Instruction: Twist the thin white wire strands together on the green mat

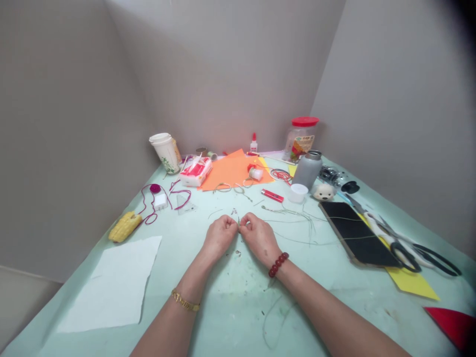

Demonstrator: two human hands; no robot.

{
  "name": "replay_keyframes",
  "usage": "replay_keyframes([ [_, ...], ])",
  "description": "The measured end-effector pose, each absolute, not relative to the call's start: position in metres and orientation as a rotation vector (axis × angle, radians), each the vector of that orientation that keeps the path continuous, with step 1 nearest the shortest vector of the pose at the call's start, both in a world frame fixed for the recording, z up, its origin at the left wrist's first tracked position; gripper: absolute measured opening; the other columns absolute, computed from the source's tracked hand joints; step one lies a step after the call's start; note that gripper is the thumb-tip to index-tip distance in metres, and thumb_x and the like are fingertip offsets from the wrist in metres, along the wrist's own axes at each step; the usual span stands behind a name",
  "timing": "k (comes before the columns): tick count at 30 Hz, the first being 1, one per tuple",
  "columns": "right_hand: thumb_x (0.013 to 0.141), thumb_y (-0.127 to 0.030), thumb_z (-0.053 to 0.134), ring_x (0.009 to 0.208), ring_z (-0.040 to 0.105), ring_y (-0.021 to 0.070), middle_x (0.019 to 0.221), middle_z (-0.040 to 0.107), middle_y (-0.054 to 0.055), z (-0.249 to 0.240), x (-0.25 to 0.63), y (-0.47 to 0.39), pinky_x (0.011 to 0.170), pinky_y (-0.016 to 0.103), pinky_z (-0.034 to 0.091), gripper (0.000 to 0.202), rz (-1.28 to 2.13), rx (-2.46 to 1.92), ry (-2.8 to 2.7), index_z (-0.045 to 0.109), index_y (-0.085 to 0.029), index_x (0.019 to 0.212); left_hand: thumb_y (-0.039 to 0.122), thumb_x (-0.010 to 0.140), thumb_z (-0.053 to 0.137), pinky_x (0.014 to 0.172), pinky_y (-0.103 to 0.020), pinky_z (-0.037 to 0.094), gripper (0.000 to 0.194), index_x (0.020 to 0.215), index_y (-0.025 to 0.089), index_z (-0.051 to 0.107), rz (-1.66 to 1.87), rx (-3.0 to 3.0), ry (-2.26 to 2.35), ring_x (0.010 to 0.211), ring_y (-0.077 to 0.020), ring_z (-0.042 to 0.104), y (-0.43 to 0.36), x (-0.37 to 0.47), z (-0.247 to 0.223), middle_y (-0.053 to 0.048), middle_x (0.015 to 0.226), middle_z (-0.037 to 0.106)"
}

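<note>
My left hand (220, 234) and my right hand (259, 237) meet fingertip to fingertip just above the middle of the table. Both are closed in a pinch on a thin green cord, and only a small bit of it shows between the fingers. Loose green strands (293, 213) run out to the right of my right hand, some crossing the black phone (359, 233). Small dark scraps (238, 252) lie right below the fingertips. A red lighter (272, 195) rests beyond my right hand.
A white sheet (115, 285) and a yellow corn-shaped object (125, 227) lie left. Scissors (407, 241) lie right. Farther back are orange paper (226, 171), a tissue pack (196, 172), a paper cup (166, 154), a grey bottle (307, 171) and a red-lidded jar (301, 139).
</note>
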State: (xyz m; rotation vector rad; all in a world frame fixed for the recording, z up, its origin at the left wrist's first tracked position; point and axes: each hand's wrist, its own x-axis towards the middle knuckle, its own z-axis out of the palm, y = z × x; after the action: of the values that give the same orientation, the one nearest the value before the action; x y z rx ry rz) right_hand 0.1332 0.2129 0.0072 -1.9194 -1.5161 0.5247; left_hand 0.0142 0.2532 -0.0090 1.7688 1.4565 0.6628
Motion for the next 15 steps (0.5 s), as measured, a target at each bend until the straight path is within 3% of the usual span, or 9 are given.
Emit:
replay_keyframes([
  [15,0.071,-0.018,0.043,0.049,0.043,0.0111,0.051,0.052,-0.002,-0.0001,0.1377,0.2146,0.05,0.021,0.025,0.018,0.556,-1.781,-1.499,0.06,-0.021,0.069,0.03,0.074,0.049,0.046,-0.018,0.026,0.013,0.073,0.018,0.054,0.684,1.765,1.411,0.05,-0.0071,0.04,0.2541,0.0145,-0.0142,0.004,0.056,0.049],
])
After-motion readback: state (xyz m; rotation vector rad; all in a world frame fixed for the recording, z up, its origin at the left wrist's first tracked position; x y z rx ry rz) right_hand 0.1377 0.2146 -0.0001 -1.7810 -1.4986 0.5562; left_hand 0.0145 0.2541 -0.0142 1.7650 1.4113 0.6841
